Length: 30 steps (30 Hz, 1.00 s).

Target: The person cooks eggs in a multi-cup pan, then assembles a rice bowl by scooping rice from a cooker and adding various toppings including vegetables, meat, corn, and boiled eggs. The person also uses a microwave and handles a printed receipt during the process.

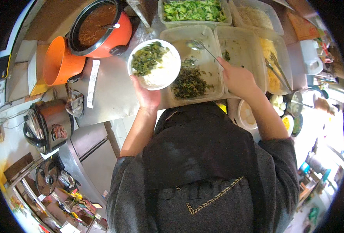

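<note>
My left hand (146, 93) holds a white bowl (177, 65) by its near rim and side. Inside, chopped dark green vegetables (149, 58) lie over the left part of a white food (163, 70) that could be rice or noodles. My right hand (238, 76) grips the handle of a metal spoon (196, 45). The spoon's bowl is above the far part of a clear plastic tub (201, 97). A heap of dark chopped greens (189, 84) lies at the tub's near end.
Beside it stands a second tub (242, 39) with a few scraps. Tongs (274, 71) rest in a tub of yellow strips. Lettuce (194, 11) fills a far tub. At left are a red pot of sauce (97, 24) and an orange pot (62, 62). Another person's hand (325, 106) shows at right.
</note>
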Tool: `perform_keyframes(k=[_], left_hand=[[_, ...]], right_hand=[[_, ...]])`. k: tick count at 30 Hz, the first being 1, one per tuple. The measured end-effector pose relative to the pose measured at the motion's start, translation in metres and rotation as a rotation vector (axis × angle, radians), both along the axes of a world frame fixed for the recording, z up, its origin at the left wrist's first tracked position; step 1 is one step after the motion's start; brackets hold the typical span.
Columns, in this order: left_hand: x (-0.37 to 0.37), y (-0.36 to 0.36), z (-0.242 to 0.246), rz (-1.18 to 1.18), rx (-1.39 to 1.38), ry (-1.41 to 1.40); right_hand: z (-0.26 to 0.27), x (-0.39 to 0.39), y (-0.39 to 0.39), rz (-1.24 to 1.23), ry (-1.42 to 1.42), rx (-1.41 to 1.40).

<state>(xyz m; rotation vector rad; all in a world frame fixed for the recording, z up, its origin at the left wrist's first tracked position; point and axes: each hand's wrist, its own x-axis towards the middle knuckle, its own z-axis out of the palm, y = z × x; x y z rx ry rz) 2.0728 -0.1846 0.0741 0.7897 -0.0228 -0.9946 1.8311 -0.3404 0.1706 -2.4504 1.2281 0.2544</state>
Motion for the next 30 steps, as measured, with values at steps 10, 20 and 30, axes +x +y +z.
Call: perform_keyframes(k=[10,20,30], left_hand=[[-0.004,-0.007,-0.008,-0.084,-0.057,0.147],[0.023,0.035,0.006,-0.001,0.062,-0.013],[-0.011,0.011,0.012,-0.106,0.000,0.180]], right_hand=[[-0.099,0.020,-0.003,0.105,0.017,0.848],[-0.026,-0.016,-0.027,-0.197,-0.190,1.085],[0.004,0.001,0.029,0.122,-0.398,0.242]])
